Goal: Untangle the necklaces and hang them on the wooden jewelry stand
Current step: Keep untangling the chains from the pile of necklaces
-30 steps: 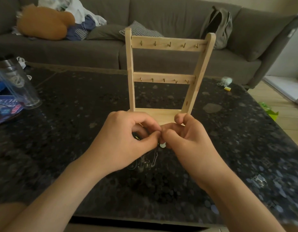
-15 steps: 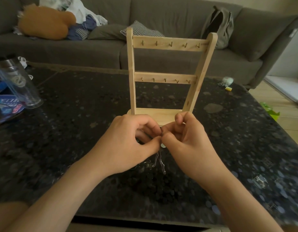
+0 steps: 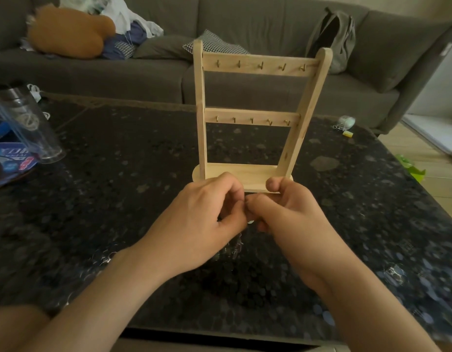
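Necklaces (image 3: pixel 236 246) in a tangle, pinched just in front of the wooden jewelry stand (image 3: pixel 253 174)
Left hand (image 3: pixel 202 222) and right hand (image 3: pixel 291 217) meet thumb to thumb, both nipping fine chain that dangles between them above the table (image 3: pixel 118 174); hooks (image 3: pixel 261 65) all bare; chain looks light, limp, slippery, probably quick to snap if yanked; best held right beside the knot and teased apart gently.

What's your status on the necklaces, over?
Left hand and right hand both pinching the necklaces, chains dangling below. Wooden jewelry stand bare, nothing hung. Nothing between hands and stand.
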The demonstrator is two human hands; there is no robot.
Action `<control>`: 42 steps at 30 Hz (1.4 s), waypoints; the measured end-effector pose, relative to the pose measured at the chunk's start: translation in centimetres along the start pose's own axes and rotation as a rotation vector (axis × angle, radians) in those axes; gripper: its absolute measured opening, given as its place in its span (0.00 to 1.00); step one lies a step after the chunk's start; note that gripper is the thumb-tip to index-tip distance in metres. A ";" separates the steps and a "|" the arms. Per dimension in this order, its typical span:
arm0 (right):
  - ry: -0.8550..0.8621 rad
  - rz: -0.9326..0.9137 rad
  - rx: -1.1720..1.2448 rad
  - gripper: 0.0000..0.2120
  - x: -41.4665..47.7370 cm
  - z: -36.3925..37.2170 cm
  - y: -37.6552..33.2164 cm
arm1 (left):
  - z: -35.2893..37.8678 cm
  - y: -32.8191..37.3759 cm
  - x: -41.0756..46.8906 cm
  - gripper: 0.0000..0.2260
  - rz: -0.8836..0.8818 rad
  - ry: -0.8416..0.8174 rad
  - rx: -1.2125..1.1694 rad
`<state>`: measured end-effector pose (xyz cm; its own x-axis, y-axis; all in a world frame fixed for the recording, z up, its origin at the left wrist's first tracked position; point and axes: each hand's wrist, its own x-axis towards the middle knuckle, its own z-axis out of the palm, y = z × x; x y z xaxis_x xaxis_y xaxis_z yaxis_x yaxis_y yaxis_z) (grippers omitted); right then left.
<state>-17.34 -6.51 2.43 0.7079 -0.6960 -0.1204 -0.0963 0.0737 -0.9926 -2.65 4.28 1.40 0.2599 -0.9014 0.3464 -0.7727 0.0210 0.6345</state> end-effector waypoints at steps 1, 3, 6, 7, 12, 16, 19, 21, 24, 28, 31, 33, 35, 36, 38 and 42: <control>-0.012 0.027 0.030 0.10 0.1 0.0 0.0 | 0.0 0.0 0.0 0.02 -0.003 -0.011 -0.007; -0.041 0.055 0.090 0.06 0.2 0.0 0.0 | -0.2 0.1 0.0 0.02 -0.016 -0.037 -0.046; -0.096 0.096 0.207 0.17 0.1 -0.1 -0.2 | -0.7 0.4 0.1 0.04 -0.045 -0.062 -0.124; -0.111 0.109 0.238 0.16 0.0 0.0 -0.3 | -0.8 0.4 0.1 0.04 -0.060 -0.063 -0.149; -0.118 0.122 0.269 0.18 0.0 -0.1 -0.4 | -0.9 0.2 0.0 0.02 -0.084 0.003 -0.218; -0.026 0.059 0.150 0.08 0.2 -0.1 0.0 | -1.2 0.3 -0.1 0.06 -0.069 0.033 -0.175; 0.036 0.013 -0.008 0.10 0.3 -0.2 0.2 | -1.1 0.1 0.0 0.06 -0.061 0.042 -0.151; 0.051 -0.027 -0.080 0.10 0.1 0.0 0.1 | -0.9 0.1 0.0 0.07 -0.067 0.045 -0.146; 0.065 -0.062 -0.126 0.12 -0.2 0.3 -0.3 | -0.7 -0.1 0.1 0.05 -0.063 0.047 -0.134; 0.047 -0.072 -0.152 0.12 -0.2 0.4 -0.2 | -0.7 -0.2 0.2 0.05 -0.024 0.085 -0.093; 0.031 -0.083 -0.173 0.11 0.0 0.3 -0.1 | -0.6 -0.3 0.2 0.02 -0.004 0.080 -0.053; 0.015 -0.094 -0.193 0.09 0.1 0.2 0.0 | -0.6 -0.3 0.2 0.03 0.001 0.040 -0.043; -0.012 -0.112 -0.192 0.07 0.2 0.2 0.0 | -0.7 -0.3 0.3 0.05 -0.001 -0.016 -0.073; -0.027 -0.120 -0.189 0.07 0.1 0.1 0.0 | -0.7 -0.4 0.2 0.06 -0.009 -0.043 -0.096; -0.058 -0.135 -0.188 0.06 0.0 0.1 -0.1 | -0.8 -0.4 0.2 0.07 -0.037 -0.081 -0.143; -0.115 -0.210 -0.220 0.06 -0.2 0.2 -0.1 | -0.9 -0.1 0.2 0.09 -0.104 -0.007 -0.251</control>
<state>-17.31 -6.26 2.55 0.8013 -0.5938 0.0730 -0.0803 -0.2276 -0.9704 -2.00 4.44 2.03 0.3261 -0.9071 0.2664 -0.5743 0.0338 0.8180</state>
